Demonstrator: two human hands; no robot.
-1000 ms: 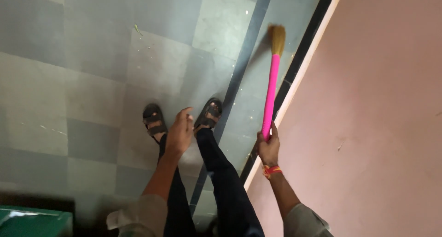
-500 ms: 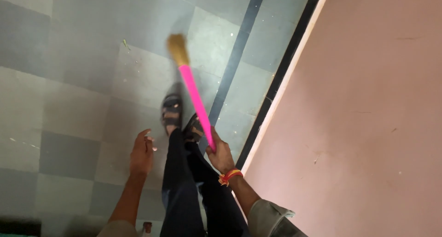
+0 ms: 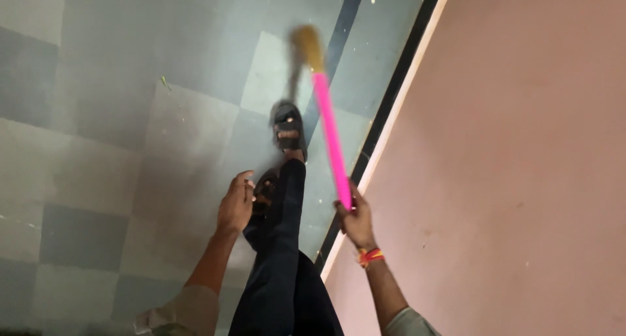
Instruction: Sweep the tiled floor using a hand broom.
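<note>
My right hand (image 3: pixel 355 218) grips the lower end of a broom with a bright pink handle (image 3: pixel 331 140); a red and orange thread band circles that wrist. The broom's straw-coloured bristle head (image 3: pixel 306 44) is blurred, out in front over the grey tiled floor (image 3: pixel 130 147). My left hand (image 3: pixel 236 205) hangs free beside my dark trouser leg, fingers loosely curled and apart, holding nothing. One sandalled foot (image 3: pixel 287 128) is stepped forward next to the broom handle, the other (image 3: pixel 264 189) sits just beneath my left hand.
A pink wall (image 3: pixel 521 147) fills the right side, with a pale skirting and a black floor border (image 3: pixel 398 88) running along its base. A dark stripe (image 3: pixel 342 16) crosses the tiles. A small green scrap (image 3: pixel 166 83) lies on the floor.
The broom head has swung from the wall side leftward across the floor, then back toward the dark stripe. I have stepped forward, one foot now ahead. My left hand stayed empty.
</note>
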